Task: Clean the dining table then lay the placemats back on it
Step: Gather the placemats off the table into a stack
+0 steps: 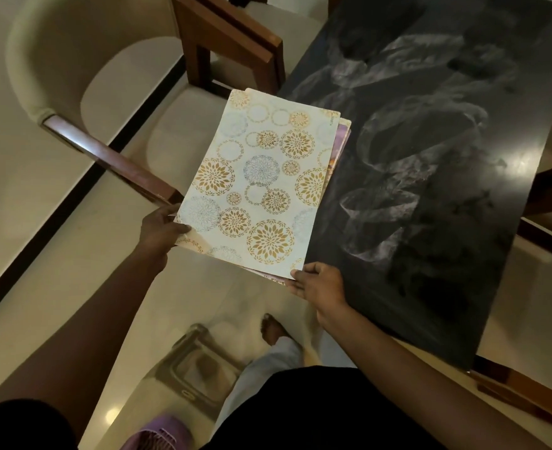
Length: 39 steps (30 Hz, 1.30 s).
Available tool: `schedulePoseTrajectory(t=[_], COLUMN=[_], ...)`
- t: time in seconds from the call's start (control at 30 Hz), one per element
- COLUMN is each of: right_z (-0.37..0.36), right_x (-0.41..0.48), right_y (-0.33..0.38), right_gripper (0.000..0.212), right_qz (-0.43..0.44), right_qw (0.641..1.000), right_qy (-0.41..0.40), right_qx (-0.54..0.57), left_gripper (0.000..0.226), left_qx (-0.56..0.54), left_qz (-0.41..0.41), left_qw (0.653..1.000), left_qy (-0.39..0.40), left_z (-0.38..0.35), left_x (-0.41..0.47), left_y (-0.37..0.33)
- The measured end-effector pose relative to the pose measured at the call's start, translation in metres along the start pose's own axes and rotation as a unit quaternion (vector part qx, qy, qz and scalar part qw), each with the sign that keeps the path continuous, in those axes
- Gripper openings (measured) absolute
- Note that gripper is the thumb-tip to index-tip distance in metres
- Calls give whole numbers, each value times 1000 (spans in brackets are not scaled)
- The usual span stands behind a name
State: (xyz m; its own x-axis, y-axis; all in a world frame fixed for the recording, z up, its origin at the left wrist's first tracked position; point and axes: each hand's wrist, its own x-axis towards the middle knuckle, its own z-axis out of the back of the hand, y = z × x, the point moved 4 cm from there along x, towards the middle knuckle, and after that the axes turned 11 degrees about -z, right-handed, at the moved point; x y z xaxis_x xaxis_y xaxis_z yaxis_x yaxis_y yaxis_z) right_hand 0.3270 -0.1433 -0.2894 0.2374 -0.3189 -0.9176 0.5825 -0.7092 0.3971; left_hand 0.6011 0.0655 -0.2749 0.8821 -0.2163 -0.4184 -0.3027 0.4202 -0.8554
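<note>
The left hand (162,228) grips the near left edge of a stack of placemats (261,186), thumb curled on top and fingers beneath. The right hand (316,284) pinches the stack's near right corner, thumb above. The top mat is pale, with gold and grey flower rings; purple edges of the others show under it. Between the hands and stretching away from them, the stack hangs level. Just right of the right hand lies the dark table (430,157). Beyond the left hand stands a chair (105,92); below both hands are a stool (199,368) and a foot (273,329).
</note>
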Motion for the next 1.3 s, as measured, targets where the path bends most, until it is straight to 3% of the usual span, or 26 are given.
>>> schedulePoseTrajectory(t=[0.33, 0.47, 0.7, 1.03, 1.3], right_z=[5, 8, 2, -9, -32], right_x=[-4, -8, -31, -80, -116], right_y=[-14, -22, -11, -20, -83], right_gripper=[16, 15, 17, 25, 24], right_qz=[-43, -65, -27, 17, 16], right_qw=[997, 993, 981, 926, 871], right_qy=[-19, 6, 94, 240, 298], right_qx=[-58, -99, -167, -289, -389], left_gripper=[50, 45, 27, 26, 25], left_qx=[31, 30, -51, -121, -178], left_qz=[-31, -62, -92, -48, -7], left_qw=[998, 996, 991, 975, 939], left_qy=[-35, -59, -78, -182, -295], left_z=[4, 5, 11, 16, 37], left_x=[0, -23, -116, -275, -399], left_y=[-3, -10, -7, 52, 108])
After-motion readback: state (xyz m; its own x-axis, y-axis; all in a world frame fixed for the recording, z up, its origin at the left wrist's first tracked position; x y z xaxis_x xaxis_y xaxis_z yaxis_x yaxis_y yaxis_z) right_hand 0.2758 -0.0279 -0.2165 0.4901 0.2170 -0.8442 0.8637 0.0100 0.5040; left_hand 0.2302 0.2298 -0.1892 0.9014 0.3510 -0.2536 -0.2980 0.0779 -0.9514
